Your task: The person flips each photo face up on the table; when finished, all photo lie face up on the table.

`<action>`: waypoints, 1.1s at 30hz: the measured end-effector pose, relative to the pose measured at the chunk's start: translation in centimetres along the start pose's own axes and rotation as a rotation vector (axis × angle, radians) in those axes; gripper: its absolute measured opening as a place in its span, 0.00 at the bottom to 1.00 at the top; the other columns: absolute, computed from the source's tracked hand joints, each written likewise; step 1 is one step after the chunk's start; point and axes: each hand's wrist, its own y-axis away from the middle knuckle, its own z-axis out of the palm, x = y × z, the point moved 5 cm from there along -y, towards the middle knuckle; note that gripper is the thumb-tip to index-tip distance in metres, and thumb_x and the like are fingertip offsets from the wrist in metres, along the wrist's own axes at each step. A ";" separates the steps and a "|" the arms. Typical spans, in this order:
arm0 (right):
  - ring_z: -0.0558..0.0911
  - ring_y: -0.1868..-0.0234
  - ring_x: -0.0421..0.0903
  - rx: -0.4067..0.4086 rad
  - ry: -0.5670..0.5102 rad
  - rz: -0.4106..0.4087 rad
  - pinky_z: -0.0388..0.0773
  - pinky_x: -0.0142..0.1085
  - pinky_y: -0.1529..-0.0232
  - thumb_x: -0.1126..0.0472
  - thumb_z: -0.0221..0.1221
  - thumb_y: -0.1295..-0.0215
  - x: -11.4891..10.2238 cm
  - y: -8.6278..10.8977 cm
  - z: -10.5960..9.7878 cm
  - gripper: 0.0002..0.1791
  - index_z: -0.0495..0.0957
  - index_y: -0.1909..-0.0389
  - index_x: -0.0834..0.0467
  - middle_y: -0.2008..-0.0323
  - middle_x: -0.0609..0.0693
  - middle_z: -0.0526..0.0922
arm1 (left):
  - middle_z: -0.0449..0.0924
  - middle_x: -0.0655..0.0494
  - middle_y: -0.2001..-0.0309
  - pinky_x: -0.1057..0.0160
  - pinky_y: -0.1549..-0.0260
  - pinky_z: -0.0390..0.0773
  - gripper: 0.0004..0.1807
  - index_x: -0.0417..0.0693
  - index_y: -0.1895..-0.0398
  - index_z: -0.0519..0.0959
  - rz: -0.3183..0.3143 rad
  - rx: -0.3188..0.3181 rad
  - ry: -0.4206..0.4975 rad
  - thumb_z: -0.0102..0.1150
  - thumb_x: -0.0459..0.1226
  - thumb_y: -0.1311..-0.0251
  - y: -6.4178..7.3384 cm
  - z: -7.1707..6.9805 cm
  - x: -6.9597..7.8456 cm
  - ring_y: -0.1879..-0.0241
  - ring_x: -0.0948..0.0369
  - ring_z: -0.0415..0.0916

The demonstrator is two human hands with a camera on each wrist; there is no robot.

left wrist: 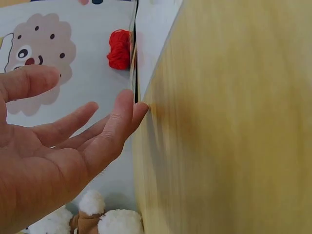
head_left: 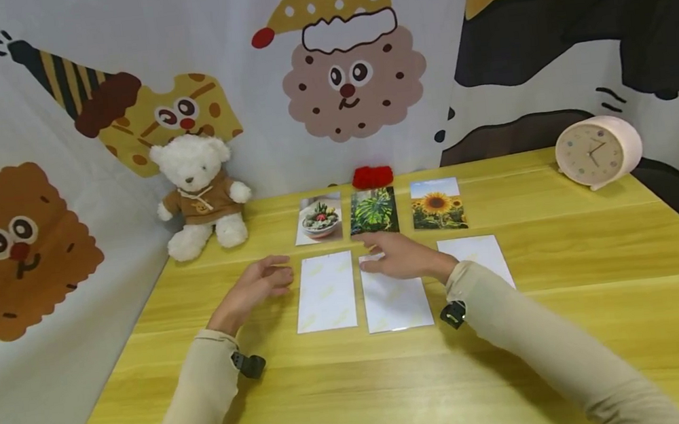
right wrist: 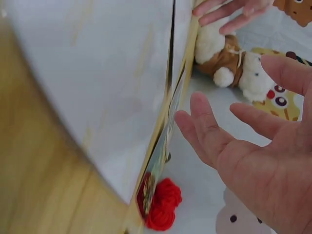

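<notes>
At frame centre the right hand, fingers spread and holding nothing, hovers over the far end of the middle white card on the yellow table, possibly brushing it. The left hand, fingers loosely straight and empty, floats just left of the left white card.

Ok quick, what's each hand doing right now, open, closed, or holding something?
Left hand: open, fingers relaxed, holding nothing, beside the left white card.
Right hand: open, fingers straight, over the middle white card, holding nothing.
</notes>
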 end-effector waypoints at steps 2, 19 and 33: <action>0.72 0.30 0.61 -0.013 -0.019 0.005 0.76 0.50 0.34 0.56 0.57 0.27 -0.3 -0.1 0.6 0.35 0.58 0.23 0.56 0.23 0.59 0.61 | 0.60 0.30 0.28 0.47 0.33 0.74 0.30 0.31 0.24 0.54 0.004 -0.006 -0.006 0.44 0.37 0.23 0.2 0.2 0.1 0.30 0.38 0.66; 0.85 0.56 0.52 -0.055 0.077 -0.063 0.78 0.48 0.37 0.56 0.65 0.34 -2.2 -0.8 3.6 0.41 0.59 0.24 0.62 0.58 0.64 0.86 | 0.62 0.27 0.29 0.47 0.34 0.75 0.30 0.31 0.24 0.53 -0.007 -0.040 0.044 0.42 0.36 0.23 0.0 0.6 -0.2 0.30 0.37 0.65; 0.68 0.27 0.58 -0.060 0.163 0.045 0.63 0.53 0.24 0.51 0.58 0.28 -2.6 -1.0 5.4 0.42 0.49 0.20 0.55 0.32 0.62 0.74 | 0.62 0.31 0.27 0.51 0.36 0.77 0.28 0.35 0.24 0.55 -0.029 -0.012 0.164 0.40 0.36 0.22 0.1 -0.3 -0.7 0.30 0.41 0.67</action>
